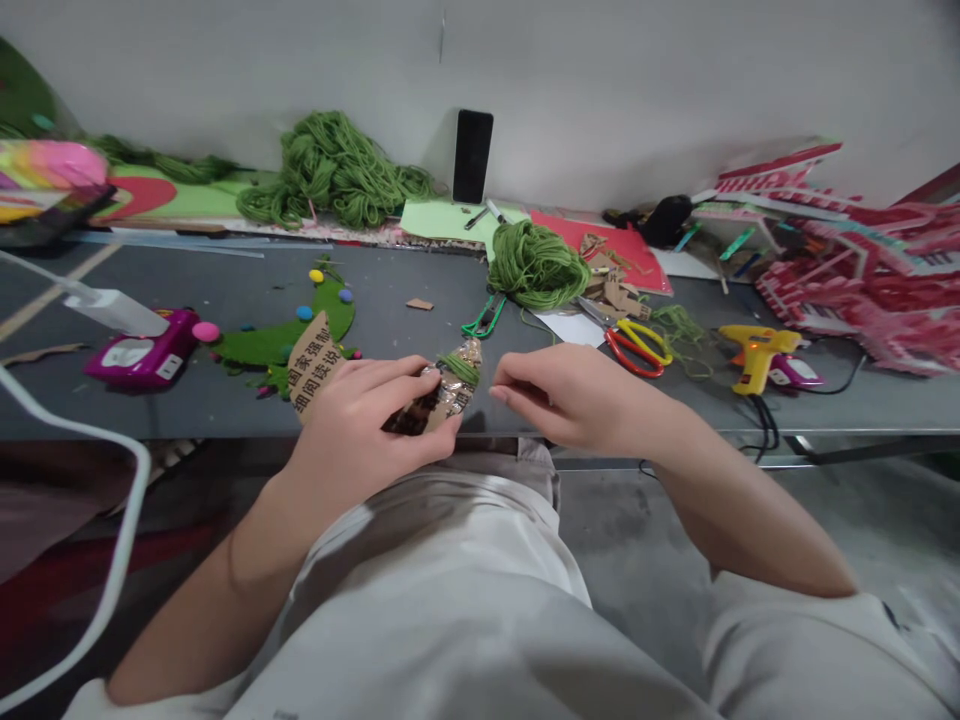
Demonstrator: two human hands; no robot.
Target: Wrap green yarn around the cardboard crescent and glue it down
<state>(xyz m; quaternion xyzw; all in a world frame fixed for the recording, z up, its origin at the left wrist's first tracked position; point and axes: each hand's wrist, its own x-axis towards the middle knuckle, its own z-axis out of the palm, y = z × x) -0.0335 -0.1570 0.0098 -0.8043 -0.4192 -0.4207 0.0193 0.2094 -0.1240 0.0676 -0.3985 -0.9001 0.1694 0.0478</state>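
Note:
My left hand [367, 415] is closed around a cardboard piece [313, 375] with printed characters, whose taped end [454, 385] has green yarn wound round it. My right hand [570, 400] sits just right of that end, fingers pinched together, apparently on a thin strand of the green yarn that I can hardly make out. Both hands hover over my lap at the front edge of the grey table [420, 330].
On the table lie a green yarn ball [536, 265], a bigger yarn heap [337, 170], red-and-yellow scissors [637, 345], green-handled scissors [484, 318], a yellow glue gun [757, 350], a green felt cactus shape [300, 325], a pink device [142, 355], and a phone [472, 155] leaning on the wall. A white cable [112, 540] hangs at left.

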